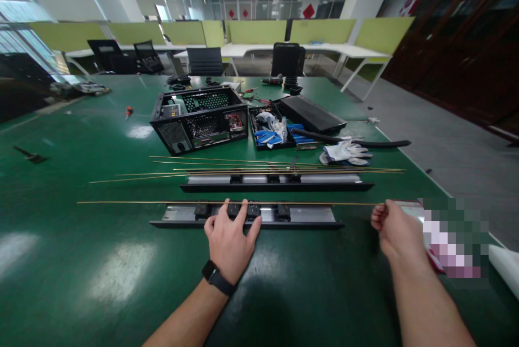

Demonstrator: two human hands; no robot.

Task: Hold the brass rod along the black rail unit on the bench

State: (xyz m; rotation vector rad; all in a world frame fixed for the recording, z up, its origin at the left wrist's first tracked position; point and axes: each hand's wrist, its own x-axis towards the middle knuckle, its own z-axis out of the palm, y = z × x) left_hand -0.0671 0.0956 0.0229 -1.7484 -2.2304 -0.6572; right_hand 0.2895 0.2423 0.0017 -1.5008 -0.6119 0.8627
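My left hand (231,236), with a dark watch (219,278) on the wrist, lies over the nearer metal channel (302,214) with its fingers spread. Its fingertips rest around the black blocks (233,210) set along that channel, and partly hide them. A long thin brass-coloured rod (133,202) runs along the channel's far edge, past my left fingertips. At its right end, the closed fingers of my right hand (399,231) pinch the rod. Farther back lies a second channel (255,179), with several similar rods (162,175) across and beside it.
Behind the channels stand an open black computer case (203,120) and a black tray (254,133) holding gloves. More gloves (346,152), a black panel (312,113) and a dark strip (381,144) lie to the right. A brush (30,155) lies at far left of the green table (81,271).
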